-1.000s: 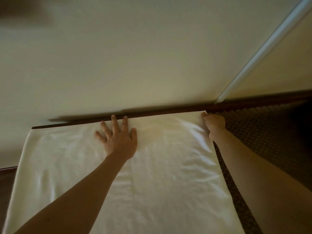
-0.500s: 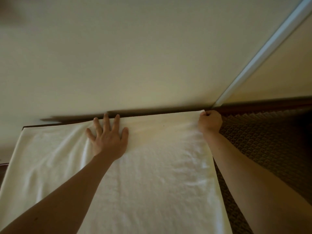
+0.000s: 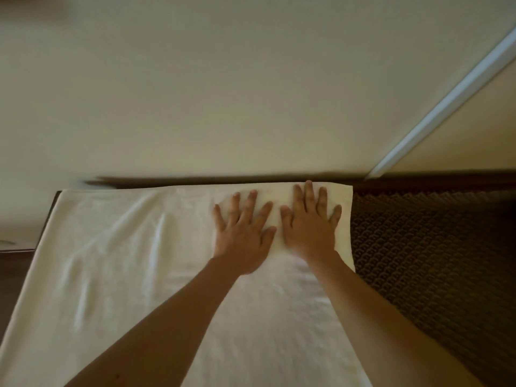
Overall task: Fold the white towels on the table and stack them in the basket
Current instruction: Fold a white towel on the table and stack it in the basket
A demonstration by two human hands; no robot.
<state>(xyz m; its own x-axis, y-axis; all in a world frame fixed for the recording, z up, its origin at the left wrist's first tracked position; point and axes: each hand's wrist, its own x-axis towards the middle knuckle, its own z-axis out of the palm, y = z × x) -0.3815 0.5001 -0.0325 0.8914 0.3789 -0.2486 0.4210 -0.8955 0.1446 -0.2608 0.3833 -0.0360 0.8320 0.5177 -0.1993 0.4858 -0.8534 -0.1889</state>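
1. Two hands lie flat on one white towel in the head view, the only view I have. My left hand and my right hand sit side by side near the towel's far right corner, fingers straight and spread, pressing the cloth and gripping nothing.
2. The towel covers most of the tabletop, its far edge lying along the table's far edge under the wall, and its near part running out of the picture at the bottom. A patterned brown mat shows just beside the towel's right edge.
3. I judge the step to be smoothing before a fold. To do it well I would sweep both palms outward from the middle toward the left edge, where creases show, and keep the far edge straight along the table.
4. No basket is in view, so I cannot say what it holds or where it stands.
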